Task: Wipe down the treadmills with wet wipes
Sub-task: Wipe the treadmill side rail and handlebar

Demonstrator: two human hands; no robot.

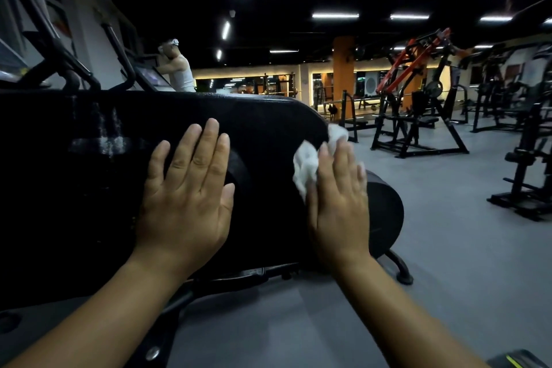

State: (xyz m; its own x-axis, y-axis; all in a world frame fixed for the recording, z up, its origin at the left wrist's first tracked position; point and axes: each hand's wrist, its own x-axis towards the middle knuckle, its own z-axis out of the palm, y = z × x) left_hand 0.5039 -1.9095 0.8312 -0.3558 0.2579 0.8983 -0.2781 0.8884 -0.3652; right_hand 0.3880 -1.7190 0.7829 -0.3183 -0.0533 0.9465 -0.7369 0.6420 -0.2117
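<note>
A large black machine housing [263, 128] with a rounded right end fills the left and centre. My left hand [188, 188] lies flat on its side panel, fingers straight and spread. At the housing's right edge, my right hand [340, 197] presses a crumpled white wet wipe [307, 164] against the surface with straight fingers; the wipe sticks out above and left of the fingers. Faint whitish smear marks [104, 137] show on the panel further left.
The machine's black foot [400, 270] rests on the grey floor [448, 263]. Black and orange weight machines [418, 104] stand at the right. A person in a white top [180, 69] stands behind the housing. More black frames [68, 63] rise at the upper left.
</note>
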